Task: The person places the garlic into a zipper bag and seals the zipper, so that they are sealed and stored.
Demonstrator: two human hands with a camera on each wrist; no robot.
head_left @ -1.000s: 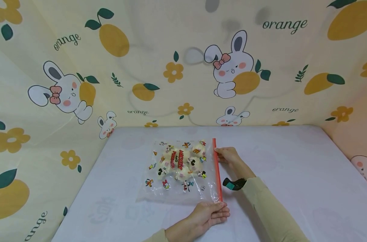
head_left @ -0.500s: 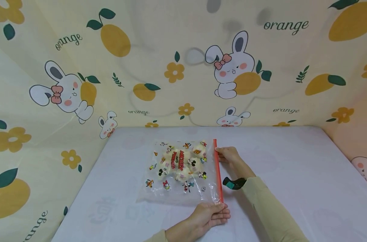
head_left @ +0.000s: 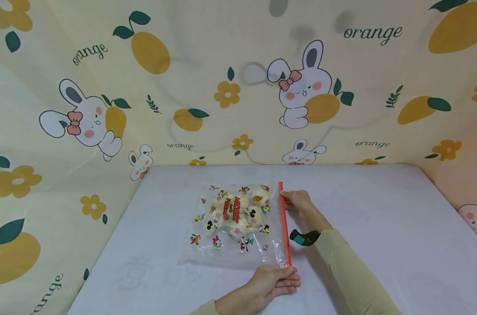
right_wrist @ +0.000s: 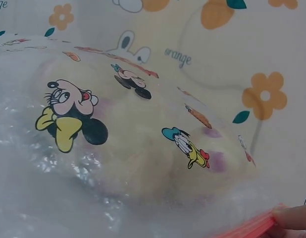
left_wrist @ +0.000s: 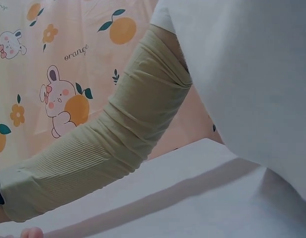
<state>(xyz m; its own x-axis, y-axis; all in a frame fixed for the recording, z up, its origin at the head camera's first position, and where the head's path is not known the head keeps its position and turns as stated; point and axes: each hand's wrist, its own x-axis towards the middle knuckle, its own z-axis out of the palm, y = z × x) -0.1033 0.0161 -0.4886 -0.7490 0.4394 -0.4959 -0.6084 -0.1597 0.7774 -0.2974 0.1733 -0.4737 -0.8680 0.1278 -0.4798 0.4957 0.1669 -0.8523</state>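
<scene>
A clear zip bag [head_left: 230, 256] printed with cartoon characters lies flat on the table in the head view. Inside it are several pale round pieces [head_left: 238, 228], seen blurred through the plastic. A red strip [head_left: 284, 223] runs along the bag's right edge. My left hand [head_left: 263, 284] pinches the near end of that strip, thumb on top, other fingers extended. Toward the far end, my right hand [head_left: 301, 204] pinches the strip between thumb and fingers. The right wrist view shows the bag close up, with the red strip [right_wrist: 252, 227] at the fingertips.
A pale cloth covers the table [head_left: 151, 245]. Behind and to the left hang sheets [head_left: 207, 87] printed with rabbits and oranges. A dark band [head_left: 304, 238] sits at the right wrist. The left wrist view mostly shows a beige sleeve [left_wrist: 128, 109] and a white garment [left_wrist: 252, 89].
</scene>
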